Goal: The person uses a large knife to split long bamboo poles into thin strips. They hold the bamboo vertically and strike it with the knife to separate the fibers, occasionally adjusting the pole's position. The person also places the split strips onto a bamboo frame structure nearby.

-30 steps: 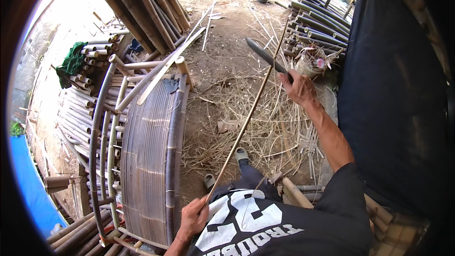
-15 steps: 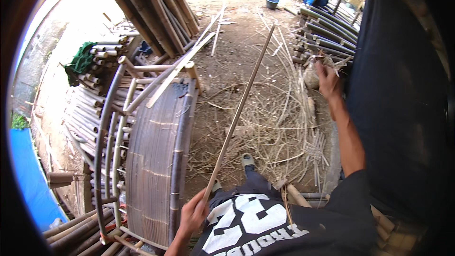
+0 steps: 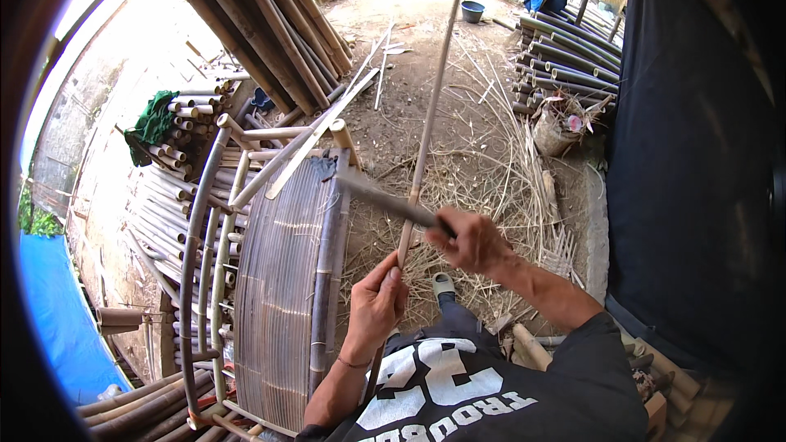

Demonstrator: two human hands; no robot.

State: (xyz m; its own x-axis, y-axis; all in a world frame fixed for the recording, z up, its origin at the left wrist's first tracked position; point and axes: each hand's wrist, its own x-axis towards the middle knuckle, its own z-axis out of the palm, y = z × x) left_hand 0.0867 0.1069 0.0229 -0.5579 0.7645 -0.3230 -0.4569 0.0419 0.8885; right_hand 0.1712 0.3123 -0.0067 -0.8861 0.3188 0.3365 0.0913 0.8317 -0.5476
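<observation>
A long, narrow bamboo strip [image 3: 431, 106] stands steeply in front of me, its far end reaching up past the bucket. My left hand [image 3: 378, 303] is closed around its lower part, thumb on top. In my right hand [image 3: 470, 242] is a long knife [image 3: 379, 196], gripped by its dark handle. The blade points left and is smeared by motion. It crosses the strip just above my left hand; whether it touches the strip I cannot tell.
Left of me stands a bamboo bench [image 3: 278, 278] with a slatted seat. Bamboo shavings [image 3: 483, 188] litter the ground. Cut poles [image 3: 565, 57] are stacked at the far right, near a sack-like bundle [image 3: 557, 133]. A dark bucket [image 3: 472, 11] sits further off; a black sheet [image 3: 679, 155] hangs at right.
My right hand has come from the bundle at far right to the strip and now holds the knife. My left hand has moved up and right; the strip stands more upright.
</observation>
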